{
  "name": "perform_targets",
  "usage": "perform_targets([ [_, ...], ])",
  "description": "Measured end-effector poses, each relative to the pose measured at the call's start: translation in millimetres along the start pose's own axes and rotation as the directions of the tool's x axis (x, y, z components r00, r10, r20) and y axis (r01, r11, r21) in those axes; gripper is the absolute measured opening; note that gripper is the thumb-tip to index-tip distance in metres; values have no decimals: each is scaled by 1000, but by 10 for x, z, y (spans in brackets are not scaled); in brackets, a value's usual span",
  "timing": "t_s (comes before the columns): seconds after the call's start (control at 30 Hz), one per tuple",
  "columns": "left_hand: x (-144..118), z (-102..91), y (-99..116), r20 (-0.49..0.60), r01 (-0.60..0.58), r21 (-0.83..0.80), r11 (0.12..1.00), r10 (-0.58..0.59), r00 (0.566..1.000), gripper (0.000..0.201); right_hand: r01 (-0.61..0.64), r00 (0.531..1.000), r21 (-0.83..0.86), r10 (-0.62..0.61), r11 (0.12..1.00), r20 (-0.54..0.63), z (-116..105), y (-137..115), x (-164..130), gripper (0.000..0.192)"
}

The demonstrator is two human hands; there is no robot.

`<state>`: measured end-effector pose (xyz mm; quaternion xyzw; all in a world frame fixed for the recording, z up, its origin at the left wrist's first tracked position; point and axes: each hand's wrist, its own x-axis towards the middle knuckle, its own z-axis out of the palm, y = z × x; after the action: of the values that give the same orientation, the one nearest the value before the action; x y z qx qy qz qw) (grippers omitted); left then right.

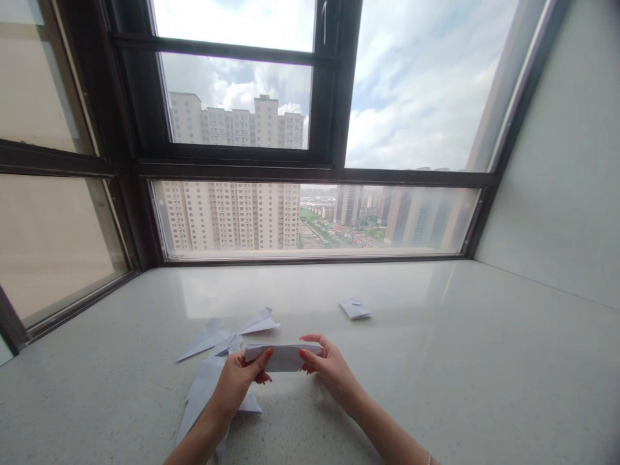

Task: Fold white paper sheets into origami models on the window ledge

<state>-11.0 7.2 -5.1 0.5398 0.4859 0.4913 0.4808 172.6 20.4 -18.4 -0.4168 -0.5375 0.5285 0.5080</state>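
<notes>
My left hand and right hand pinching 1 folded paper, its lower edge hidden, 2 paper planes beyond, 1 small fold, more paper under my arm.

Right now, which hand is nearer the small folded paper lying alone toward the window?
Right. The right hand lies just below and left of the small folded paper; the left hand is farther left.

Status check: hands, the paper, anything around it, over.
Left hand and right hand both grip folded paper. Paper planes lie left on sill. Small folded piece beyond, apart.
</notes>
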Motion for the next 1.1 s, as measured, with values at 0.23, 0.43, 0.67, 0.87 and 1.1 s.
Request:
perform_targets([
  [0.23, -16, 91, -47, 20, 7, -32, 999, -6, 1000, 41, 6, 1000, 23, -6, 1000, 2, 7, -11, 11, 35],
  [0.43, -62, 51, 84, 42, -84, -53, 995, 86, 995, 39, 104, 985, -312, -141, 944, -98, -579, -39, 222, 27],
  [0.67, -50, 30, 74, 49, -113, -74, 991, 117, 992, 35, -88, 930, -658, -175, 748, -323, -1460, -55, 279, 23],
  [0.87, -40, 36, 49, 63, -98, -30, 995, 99, 993, 39, -288, 854, -741, -187, 607, -485, -1669, -5, 273, 50],
  [1.1, -73, 31, 84, 50, -99, -13, 995, 99, 994, 39, -283, 878, -758, -161, 587, -452, -1749, 77, 303, 33],
])
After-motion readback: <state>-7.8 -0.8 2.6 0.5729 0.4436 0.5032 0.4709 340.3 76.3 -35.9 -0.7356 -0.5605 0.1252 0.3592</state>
